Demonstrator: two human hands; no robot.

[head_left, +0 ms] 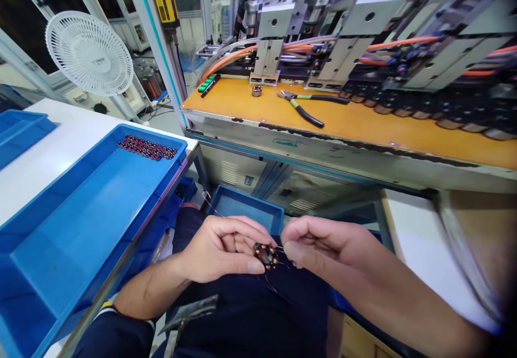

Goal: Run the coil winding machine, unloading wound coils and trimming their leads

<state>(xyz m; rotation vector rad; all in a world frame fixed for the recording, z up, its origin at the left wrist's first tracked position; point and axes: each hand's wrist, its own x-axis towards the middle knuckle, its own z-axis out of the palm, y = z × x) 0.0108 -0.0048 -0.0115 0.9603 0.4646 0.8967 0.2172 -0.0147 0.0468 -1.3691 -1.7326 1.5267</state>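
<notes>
Between the thumb and fingers of my left hand (226,247) is a small ring-shaped wound motor stator (265,255), dark with copper coils around its rim. Thin wire ends stick out from it to the right and below. My right hand (319,242) is closed in a pinch at the stator's right side, on the thin wires (280,248) that run from it. Both hands are held above my lap, close together. The fingertips of the right hand partly hide the wire ends.
A blue tray (81,223) with several small stators (147,147) stands left. Pliers (302,105), a single stator (256,91) and a marker (210,86) lie on the orange bench (226,102) beneath machinery. A blue bin (246,207) sits below, a fan (89,54) at back left.
</notes>
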